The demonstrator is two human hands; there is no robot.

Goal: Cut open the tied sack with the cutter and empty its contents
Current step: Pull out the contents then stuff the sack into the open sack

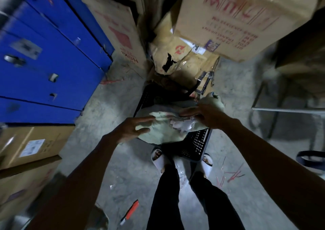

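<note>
- While we stand over a black perforated crate (197,145) on the concrete floor (109,159), we hold the pale sack (163,133) above it, just past our feet at 12 o'clock.
- Our left hand (133,129) takes the sack's 9 o'clock side, its grip closed on the cloth with the thumb on top and the fingers (142,120) stretched along the upper fold.
- Our right hand (207,115) lies on the sack's 3 o'clock side, fingers pressed together over the bunched cloth; whether they pinch it or only press, we cannot tell.
- Between the two hands the sack gapes, and crumpled white scraps (181,126) show in the opening.
- The cutter (130,214), orange with a pale tip, lies on the floor at 7 o'clock of our feet, well apart from both hands.
- Our white slippers (156,157) stand against the crate's near edge.
- Blue metal lockers (52,57) rise at 10 o'clock.
- Stacked cardboard boxes (219,19), some torn, crowd 12 to 1 o'clock.
- Another carton (31,145) with a white label sits at 9 o'clock.
</note>
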